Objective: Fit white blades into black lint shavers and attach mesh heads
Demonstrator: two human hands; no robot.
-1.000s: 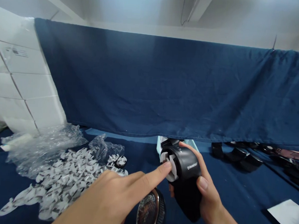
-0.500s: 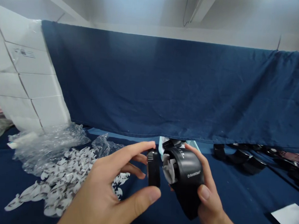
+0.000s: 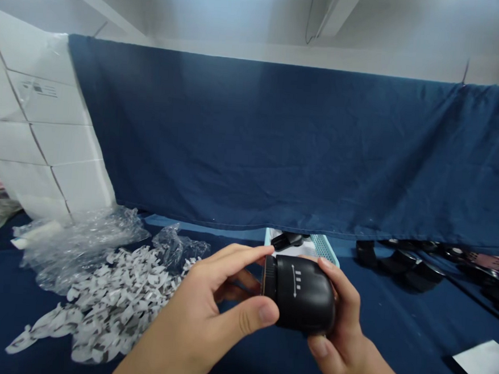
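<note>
My right hand (image 3: 344, 333) grips a rounded black plastic device housing (image 3: 308, 296) in front of me, fingers behind it and thumb below. White bar marks and a double-ended arrow show on its side. At the housing's left end sits a black ribbed cap (image 3: 270, 277), pinched at its rim between the thumb and fingers of my left hand (image 3: 207, 306). Cap and housing look in contact, though I cannot tell whether they are locked together. The inside of the housing is hidden.
Many small grey-white plastic pieces (image 3: 117, 303) lie heaped at left, beside crumpled clear plastic bags (image 3: 83, 244). Behind my hands stands a light-blue basket (image 3: 324, 250) with black parts in it. Black curved parts (image 3: 410, 269) and a white sheet (image 3: 487, 366) are at right. A blue curtain (image 3: 269, 148) hangs behind.
My left hand has brought the cap rightward against the housing's end. The housing has been turned in my right hand: the lettering is out of sight and the bar marks now face me.
</note>
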